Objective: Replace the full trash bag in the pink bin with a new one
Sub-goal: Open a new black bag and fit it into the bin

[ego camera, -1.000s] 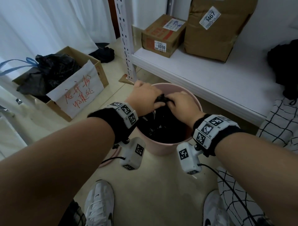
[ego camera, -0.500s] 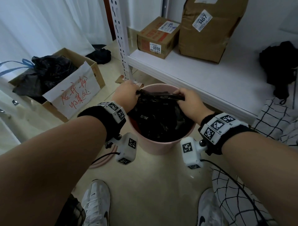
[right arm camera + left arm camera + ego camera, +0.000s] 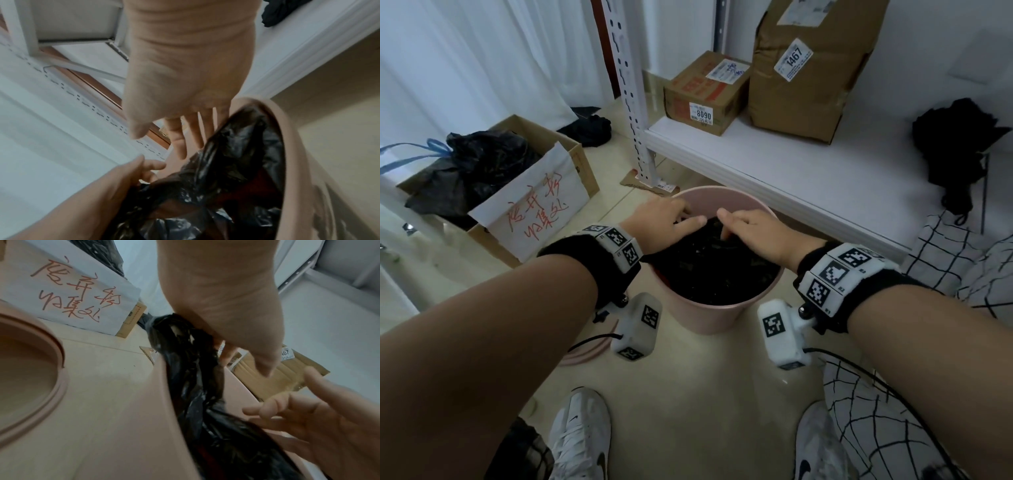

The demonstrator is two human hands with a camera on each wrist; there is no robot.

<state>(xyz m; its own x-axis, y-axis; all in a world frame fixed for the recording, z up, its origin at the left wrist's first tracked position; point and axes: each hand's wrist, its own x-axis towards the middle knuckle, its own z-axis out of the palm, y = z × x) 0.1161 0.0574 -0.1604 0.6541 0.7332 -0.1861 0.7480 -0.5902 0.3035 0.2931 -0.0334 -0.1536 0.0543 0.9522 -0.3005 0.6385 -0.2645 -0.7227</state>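
The pink bin (image 3: 709, 318) stands on the floor under the shelf's edge, lined with a crumpled black trash bag (image 3: 709, 274). Both hands meet at the bin's far rim. My left hand (image 3: 690, 216) lies on the bag's edge with its thumb straight; in the left wrist view the bunched bag (image 3: 195, 369) runs up the bin wall (image 3: 123, 402) to under the palm. My right hand (image 3: 726, 224) reaches in with straight fingers (image 3: 180, 146) that touch the bag (image 3: 226, 162) inside the rim (image 3: 292, 138). Neither hand visibly grips anything.
A cardboard box (image 3: 534, 205) at the left holds a tied black bag (image 3: 476, 164). The white shelf (image 3: 791, 171) carries two parcels (image 3: 705, 92) and black cloth (image 3: 955, 147). A pink ring (image 3: 30, 369) lies on the floor beside the bin. My shoes (image 3: 582, 435) stand close below.
Half a second ago the hands held the bag's mouth stretched between them across the rim. Now they have come together at the far rim and their fingers lie straight on the bag.
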